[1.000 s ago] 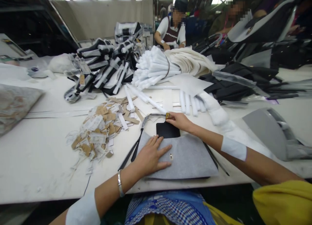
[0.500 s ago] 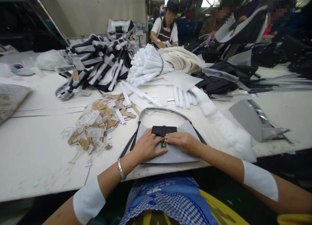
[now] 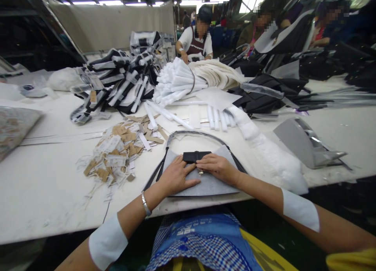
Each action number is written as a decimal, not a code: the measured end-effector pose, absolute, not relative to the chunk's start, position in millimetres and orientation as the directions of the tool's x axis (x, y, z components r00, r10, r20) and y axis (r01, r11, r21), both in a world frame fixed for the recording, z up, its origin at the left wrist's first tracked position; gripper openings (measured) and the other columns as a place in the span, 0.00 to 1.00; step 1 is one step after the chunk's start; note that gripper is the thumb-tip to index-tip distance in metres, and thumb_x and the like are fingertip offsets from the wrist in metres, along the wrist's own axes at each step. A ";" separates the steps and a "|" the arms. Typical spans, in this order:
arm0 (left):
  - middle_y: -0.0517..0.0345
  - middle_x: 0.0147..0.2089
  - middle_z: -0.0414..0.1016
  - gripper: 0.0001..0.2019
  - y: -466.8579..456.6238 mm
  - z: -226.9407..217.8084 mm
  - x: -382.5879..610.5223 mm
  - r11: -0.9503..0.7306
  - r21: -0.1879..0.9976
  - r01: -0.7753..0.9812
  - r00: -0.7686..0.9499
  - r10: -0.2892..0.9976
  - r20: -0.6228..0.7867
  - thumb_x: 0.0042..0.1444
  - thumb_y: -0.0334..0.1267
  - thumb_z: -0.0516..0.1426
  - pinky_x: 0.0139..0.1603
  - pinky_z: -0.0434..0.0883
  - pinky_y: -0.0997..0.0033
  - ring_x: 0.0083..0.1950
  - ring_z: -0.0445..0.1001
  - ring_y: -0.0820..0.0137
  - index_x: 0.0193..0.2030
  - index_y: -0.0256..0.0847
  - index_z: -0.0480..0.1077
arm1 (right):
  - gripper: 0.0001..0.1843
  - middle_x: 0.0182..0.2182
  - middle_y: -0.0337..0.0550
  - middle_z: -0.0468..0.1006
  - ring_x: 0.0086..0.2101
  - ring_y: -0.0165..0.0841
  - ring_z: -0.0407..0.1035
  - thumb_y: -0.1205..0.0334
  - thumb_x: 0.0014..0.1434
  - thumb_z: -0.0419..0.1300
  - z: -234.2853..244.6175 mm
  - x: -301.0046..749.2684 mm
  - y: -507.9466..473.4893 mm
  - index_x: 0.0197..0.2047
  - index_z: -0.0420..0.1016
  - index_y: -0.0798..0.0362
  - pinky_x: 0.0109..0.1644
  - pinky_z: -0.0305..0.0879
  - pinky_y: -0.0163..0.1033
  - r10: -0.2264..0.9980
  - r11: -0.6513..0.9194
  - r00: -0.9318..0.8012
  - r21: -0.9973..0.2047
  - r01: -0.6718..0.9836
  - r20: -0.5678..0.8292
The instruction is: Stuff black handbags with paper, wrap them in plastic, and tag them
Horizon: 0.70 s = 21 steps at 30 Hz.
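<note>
Though slim, glossy arched handle point(image 3: 195, 133)

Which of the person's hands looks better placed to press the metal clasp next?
Probably the right hand: its fingers lie at the black flap, right by the metal clasp. The left hand lies spread, mostly on the grey sheet, seemingly better suited to steadying.

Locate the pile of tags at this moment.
In the head view, the tag pile lies on the white table, left of the grey-covered bag and the left hand.
</note>
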State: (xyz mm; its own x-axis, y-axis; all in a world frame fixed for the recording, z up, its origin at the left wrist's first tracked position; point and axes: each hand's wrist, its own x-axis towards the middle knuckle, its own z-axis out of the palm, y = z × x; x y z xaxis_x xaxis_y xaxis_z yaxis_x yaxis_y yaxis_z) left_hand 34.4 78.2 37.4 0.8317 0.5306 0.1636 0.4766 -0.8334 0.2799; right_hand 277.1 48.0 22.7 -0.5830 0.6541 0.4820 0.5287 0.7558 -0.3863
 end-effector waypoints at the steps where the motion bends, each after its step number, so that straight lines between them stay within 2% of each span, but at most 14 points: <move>1: 0.47 0.58 0.72 0.29 78.2 37.3 34.5 -0.833 0.280 0.478 0.833 0.531 0.158 0.61 0.60 0.53 0.66 0.59 0.50 0.61 0.65 0.55 0.63 0.45 0.67 | 0.16 0.48 0.48 0.81 0.47 0.35 0.73 0.67 0.68 0.55 22.2 278.8 47.2 0.54 0.77 0.50 0.52 0.74 0.45 0.644 0.765 -0.592 -0.399 0.505 0.484; 9: 0.48 0.54 0.74 0.29 78.6 37.8 34.4 -0.828 0.270 0.491 0.829 0.539 0.147 0.61 0.61 0.53 0.66 0.59 0.49 0.60 0.66 0.56 0.61 0.46 0.69 | 0.15 0.48 0.48 0.81 0.48 0.35 0.74 0.67 0.68 0.54 22.1 284.3 47.6 0.54 0.77 0.51 0.52 0.75 0.43 0.577 0.817 -0.643 -0.373 0.440 0.504; 16: 0.45 0.57 0.74 0.28 68.7 38.5 35.8 -0.819 0.201 0.537 0.794 0.571 0.207 0.60 0.61 0.54 0.70 0.52 0.41 0.64 0.65 0.52 0.57 0.43 0.72 | 0.16 0.49 0.50 0.81 0.50 0.35 0.73 0.70 0.67 0.53 17.6 290.6 40.7 0.53 0.78 0.51 0.53 0.73 0.44 0.579 0.815 -0.663 -0.363 0.451 0.475; 19: 0.41 0.54 0.76 0.27 63.7 37.0 33.3 -0.822 0.136 0.553 0.758 0.564 0.328 0.59 0.60 0.55 0.68 0.58 0.39 0.63 0.68 0.49 0.54 0.38 0.73 | 0.16 0.48 0.50 0.81 0.50 0.35 0.72 0.71 0.67 0.53 18.4 289.2 39.2 0.52 0.78 0.53 0.53 0.74 0.43 0.564 0.826 -0.662 -0.357 0.437 0.494; 21: 0.42 0.50 0.79 0.23 61.6 37.1 30.4 -0.854 0.105 0.509 0.764 0.505 0.401 0.63 0.53 0.56 0.64 0.66 0.43 0.58 0.74 0.52 0.53 0.36 0.73 | 0.15 0.47 0.51 0.81 0.48 0.35 0.73 0.70 0.67 0.53 19.0 287.3 39.4 0.51 0.78 0.54 0.52 0.74 0.43 0.556 0.831 -0.655 -0.364 0.421 0.511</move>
State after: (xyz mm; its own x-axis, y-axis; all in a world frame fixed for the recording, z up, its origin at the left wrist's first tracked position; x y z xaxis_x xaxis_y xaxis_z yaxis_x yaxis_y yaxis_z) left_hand 30.4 61.6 37.1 0.7643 0.5051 0.4009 0.5094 -0.8541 0.1049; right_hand 287.3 39.4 19.0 -0.6555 0.5564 0.5107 0.4212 0.8306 -0.3644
